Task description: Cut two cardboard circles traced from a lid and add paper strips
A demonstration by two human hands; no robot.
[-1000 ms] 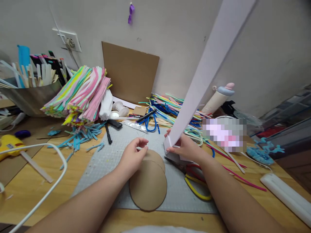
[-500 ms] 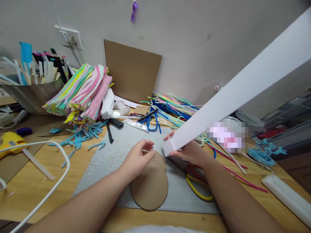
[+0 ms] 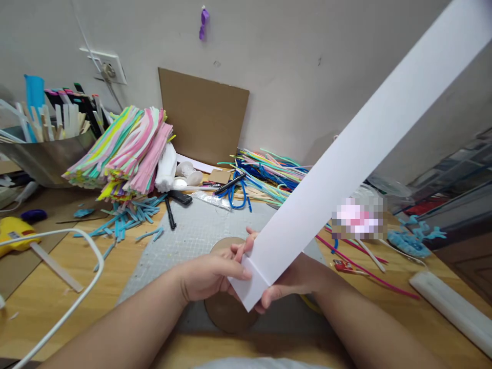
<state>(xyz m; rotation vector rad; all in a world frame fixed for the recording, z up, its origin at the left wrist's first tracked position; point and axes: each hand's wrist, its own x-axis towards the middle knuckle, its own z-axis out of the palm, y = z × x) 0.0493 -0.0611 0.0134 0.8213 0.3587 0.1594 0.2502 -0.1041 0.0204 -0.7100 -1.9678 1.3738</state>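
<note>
A long white paper strip (image 3: 330,174), folded near its lower end, slants from the middle of the view up to the top right corner. My left hand (image 3: 215,277) pinches the folded end, thumb on the short flap. Around the strip's underside near the fold, my right hand (image 3: 292,282) is closed, its fingers partly hidden by the paper. Below both hands lie cardboard discs (image 3: 230,315) on the grey cutting mat (image 3: 192,230). The yellow scissor handle (image 3: 309,303) shows only partly, behind my right wrist.
Bundled pipe cleaners (image 3: 119,148) and a metal bowl of sticks (image 3: 49,159) stand at left. A yellow glue gun (image 3: 15,233) lies near a white cable (image 3: 92,246). Cardboard (image 3: 203,115) leans on the wall. Loose pipe cleaners (image 3: 269,171) lie behind the mat; a white power strip (image 3: 449,307) is at right.
My left hand has moved from above the cardboard discs onto the strip's folded end. My right hand has brought the strip left and toward me, turning its broad face to view.
</note>
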